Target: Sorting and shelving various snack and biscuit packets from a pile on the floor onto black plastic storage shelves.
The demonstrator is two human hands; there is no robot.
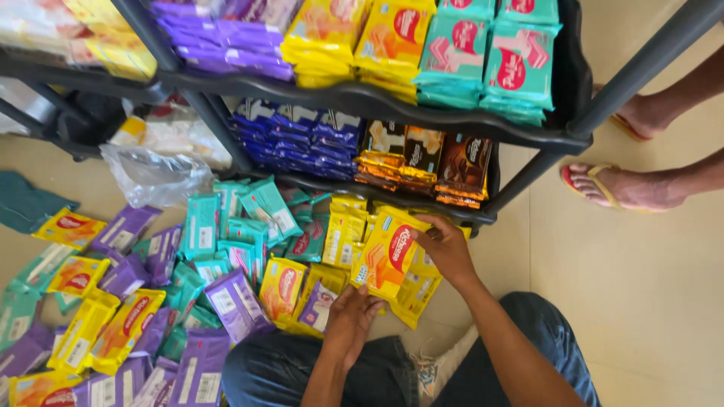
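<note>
Down on the floor (641, 301) a wide scatter of wafer packets (188, 286) spreads across the left, many overlapping, with a crumpled plastic bag (154, 177) lying behind them. Behind that stands the shelf rack (362, 98), packets stacked in rows on its upper tier and more on the tier beneath. The right hand (446, 249) sits just before the rack's lower tier, gripping a stack of packets (388, 256) tilted on edge. The left hand (348, 320) lies nearer the body, touching the packets under that stack. To the right of the rack, two sandalled feet (626, 185) of another person rest on the floor.
</note>
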